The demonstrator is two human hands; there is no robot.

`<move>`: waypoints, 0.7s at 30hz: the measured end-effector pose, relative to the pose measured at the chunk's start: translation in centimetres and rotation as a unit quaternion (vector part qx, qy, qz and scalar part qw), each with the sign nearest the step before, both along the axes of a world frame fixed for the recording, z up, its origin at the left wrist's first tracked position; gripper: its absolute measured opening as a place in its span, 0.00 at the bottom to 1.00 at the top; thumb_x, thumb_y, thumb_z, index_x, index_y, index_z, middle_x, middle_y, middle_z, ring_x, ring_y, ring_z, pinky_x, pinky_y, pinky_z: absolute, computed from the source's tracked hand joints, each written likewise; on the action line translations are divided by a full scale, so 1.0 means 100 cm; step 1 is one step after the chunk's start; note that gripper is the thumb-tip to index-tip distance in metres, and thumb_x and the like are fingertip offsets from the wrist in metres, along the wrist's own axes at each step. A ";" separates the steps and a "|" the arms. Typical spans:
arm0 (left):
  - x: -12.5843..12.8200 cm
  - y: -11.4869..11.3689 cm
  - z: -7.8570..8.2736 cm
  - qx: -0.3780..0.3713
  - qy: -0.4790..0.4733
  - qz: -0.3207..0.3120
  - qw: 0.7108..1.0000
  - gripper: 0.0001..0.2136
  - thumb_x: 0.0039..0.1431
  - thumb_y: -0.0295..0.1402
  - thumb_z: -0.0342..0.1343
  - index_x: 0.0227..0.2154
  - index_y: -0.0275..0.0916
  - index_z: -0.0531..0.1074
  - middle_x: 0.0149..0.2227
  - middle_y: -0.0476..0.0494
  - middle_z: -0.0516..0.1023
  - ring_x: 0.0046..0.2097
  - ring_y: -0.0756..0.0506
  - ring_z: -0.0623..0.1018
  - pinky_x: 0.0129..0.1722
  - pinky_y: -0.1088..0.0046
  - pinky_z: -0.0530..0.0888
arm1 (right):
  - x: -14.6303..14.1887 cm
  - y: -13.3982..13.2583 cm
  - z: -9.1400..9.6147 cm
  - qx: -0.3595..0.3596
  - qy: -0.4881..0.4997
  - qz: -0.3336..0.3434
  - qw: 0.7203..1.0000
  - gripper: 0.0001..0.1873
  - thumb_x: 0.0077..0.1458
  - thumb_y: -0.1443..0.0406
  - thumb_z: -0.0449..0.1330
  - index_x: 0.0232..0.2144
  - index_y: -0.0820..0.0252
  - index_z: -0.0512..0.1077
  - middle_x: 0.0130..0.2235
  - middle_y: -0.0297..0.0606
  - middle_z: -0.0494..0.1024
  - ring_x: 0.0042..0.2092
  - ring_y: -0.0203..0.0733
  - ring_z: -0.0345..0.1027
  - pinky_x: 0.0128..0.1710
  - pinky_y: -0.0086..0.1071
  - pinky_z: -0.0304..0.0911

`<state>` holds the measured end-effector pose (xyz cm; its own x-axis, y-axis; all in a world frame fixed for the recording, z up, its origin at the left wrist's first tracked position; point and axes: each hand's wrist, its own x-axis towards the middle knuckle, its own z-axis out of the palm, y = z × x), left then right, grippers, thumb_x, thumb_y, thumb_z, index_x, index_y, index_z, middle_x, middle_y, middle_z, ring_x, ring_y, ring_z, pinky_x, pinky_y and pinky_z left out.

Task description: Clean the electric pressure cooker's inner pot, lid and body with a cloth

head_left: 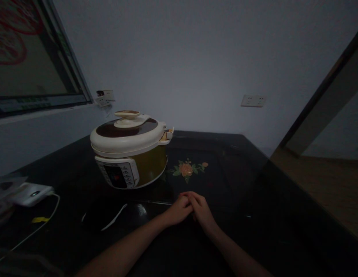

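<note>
My left hand (179, 209) and my right hand (202, 211) rest together on the black glossy table (242, 184), fingertips touching near the middle. Both hands look curled, and the dim light hides whether anything sits between the fingers. Behind them to the left stands an electric pressure cooker (129, 148) with a cream lid, a brown top panel and an olive body. Its control panel faces me. A flower print (187, 168) decorates the tabletop just beyond my hands.
A white charger box (30, 193) with a white cable (40, 225) lies at the left edge. A thin white strip (114, 218) lies in front of the cooker. Wall sockets (253, 100) sit on the back wall. A window is upper left, a doorway at right.
</note>
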<state>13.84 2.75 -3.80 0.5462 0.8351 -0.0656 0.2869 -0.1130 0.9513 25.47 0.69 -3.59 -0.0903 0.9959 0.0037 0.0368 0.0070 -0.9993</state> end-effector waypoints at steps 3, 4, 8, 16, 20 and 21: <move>0.000 0.000 0.000 0.003 -0.001 -0.001 1.000 0.10 0.57 0.28 0.49 0.33 0.35 0.76 0.28 0.47 0.77 0.33 0.46 0.76 0.38 0.69 0.71 | 0.000 0.000 0.000 -0.002 0.001 0.003 1.000 0.22 0.55 0.53 0.53 0.38 0.60 0.80 0.30 0.40 0.79 0.16 0.30 0.54 0.15 0.26 0.52; 0.000 0.000 0.000 0.003 -0.001 -0.001 1.000 0.10 0.57 0.28 0.49 0.33 0.35 0.76 0.28 0.47 0.77 0.33 0.46 0.76 0.38 0.69 0.71 | 0.000 0.000 0.000 -0.002 0.001 0.004 1.000 0.22 0.55 0.53 0.53 0.38 0.60 0.80 0.31 0.40 0.79 0.16 0.30 0.54 0.15 0.26 0.52; 0.000 -0.001 0.003 0.003 0.003 0.001 1.000 0.10 0.58 0.28 0.49 0.33 0.35 0.76 0.28 0.47 0.77 0.32 0.47 0.75 0.37 0.70 0.71 | 0.000 0.001 -0.001 -0.001 0.002 0.007 1.000 0.23 0.55 0.52 0.52 0.39 0.60 0.80 0.33 0.41 0.80 0.15 0.29 0.53 0.14 0.26 0.51; 0.001 -0.001 0.000 0.005 0.017 -0.001 1.000 0.10 0.59 0.29 0.48 0.32 0.35 0.75 0.29 0.46 0.77 0.33 0.47 0.75 0.38 0.70 0.71 | 0.001 0.002 -0.003 -0.005 -0.001 0.007 1.000 0.22 0.54 0.51 0.54 0.37 0.59 0.80 0.31 0.40 0.79 0.15 0.29 0.53 0.15 0.26 0.54; 0.001 -0.001 0.001 0.011 0.029 -0.010 0.999 0.12 0.60 0.31 0.47 0.31 0.35 0.75 0.27 0.47 0.76 0.34 0.47 0.75 0.38 0.71 0.71 | 0.002 0.004 -0.007 -0.001 -0.002 0.007 1.000 0.24 0.53 0.48 0.54 0.36 0.60 0.80 0.31 0.40 0.79 0.16 0.30 0.55 0.18 0.28 0.58; 0.001 0.000 0.002 0.013 0.033 -0.014 0.999 0.12 0.60 0.31 0.47 0.31 0.35 0.75 0.28 0.47 0.76 0.34 0.47 0.74 0.38 0.71 0.71 | 0.002 0.005 -0.007 0.000 -0.002 0.006 1.000 0.25 0.52 0.48 0.54 0.36 0.60 0.80 0.31 0.41 0.79 0.17 0.32 0.58 0.19 0.29 0.60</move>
<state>13.92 2.71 -3.62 0.5641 0.8219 -0.0796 0.3450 -0.1469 0.9270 25.67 1.16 -4.33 -0.1027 0.9947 0.0029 0.0400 0.0071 -0.9992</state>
